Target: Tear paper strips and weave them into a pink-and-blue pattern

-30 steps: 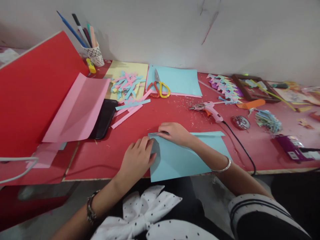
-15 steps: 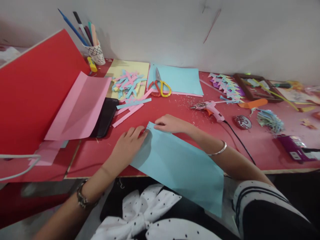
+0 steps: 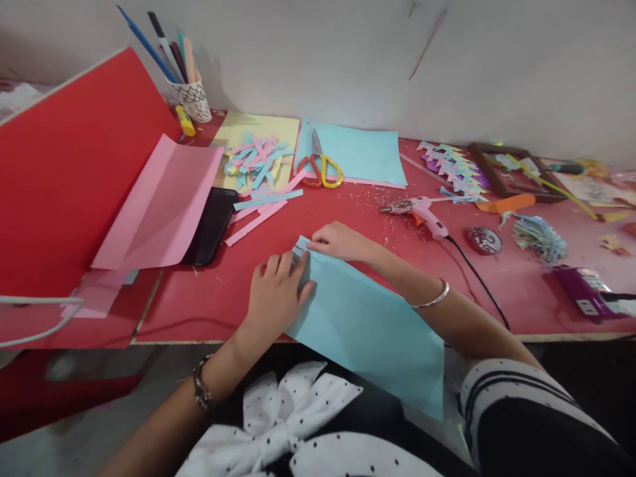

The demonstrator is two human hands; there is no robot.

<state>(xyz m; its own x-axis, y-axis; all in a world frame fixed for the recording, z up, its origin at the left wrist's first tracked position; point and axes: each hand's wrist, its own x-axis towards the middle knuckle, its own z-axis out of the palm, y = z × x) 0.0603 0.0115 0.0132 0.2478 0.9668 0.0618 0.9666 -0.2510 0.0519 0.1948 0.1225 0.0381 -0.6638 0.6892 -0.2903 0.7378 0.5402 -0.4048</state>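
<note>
A light blue sheet of paper [image 3: 368,324] lies slantwise over the table's front edge, its lower right corner hanging beyond it. Along its far edge runs a narrow folded band, with a small end [image 3: 301,244] showing between my hands. My left hand [image 3: 278,291] holds the sheet's left end, fingers bent over the fold and thumb resting on the paper. At the far edge, my right hand [image 3: 340,242] is closed in a pinch on the folded band. The undersides of the fingers are hidden.
Scissors [image 3: 320,159] lie on blue and pink sheets at the back, beside a pile of paper strips [image 3: 258,159]. A pink glue gun [image 3: 417,212] with a black cord lies right. Pink paper [image 3: 159,205] and a black phone [image 3: 211,225] are left.
My left hand has moved right along the sheet, and its thumb now rests on top of the paper. My right hand stays at the far edge, nearly still.
</note>
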